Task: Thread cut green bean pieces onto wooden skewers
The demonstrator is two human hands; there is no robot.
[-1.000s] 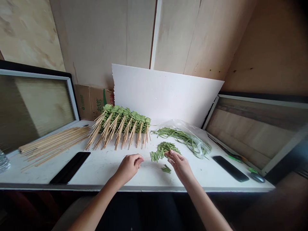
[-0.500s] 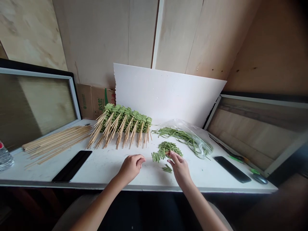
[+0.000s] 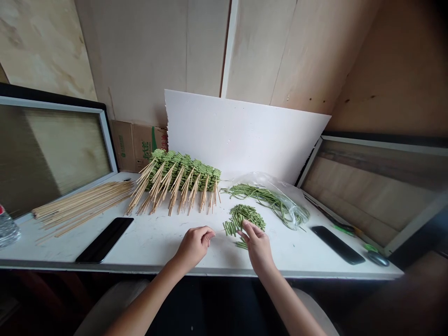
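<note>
My right hand (image 3: 259,247) is closed in a pinch at the right end of a skewer of green bean pieces (image 3: 232,227), which line up side by side above the table. To the left, my left hand (image 3: 194,245) has its fingers curled together, a short gap from the skewered beans. Whether a thin stick is between those fingers I cannot make out. Just behind my right hand lies a pile of cut bean pieces (image 3: 249,213). A few more loose pieces (image 3: 241,244) lie in front of it, partly behind my right fingers.
Stacked bean skewers (image 3: 185,175) stand at the back, stick ends toward me. Bare bamboo sticks (image 3: 87,203) lie at left by a black phone (image 3: 105,240). Long beans (image 3: 269,198) rest in a clear plastic bag. Another dark phone (image 3: 338,245) and scissors (image 3: 345,227) are at right.
My right hand has shifted slightly left along the skewer, its fingertips now against the bean pieces. The left hand has moved slightly to the right.
</note>
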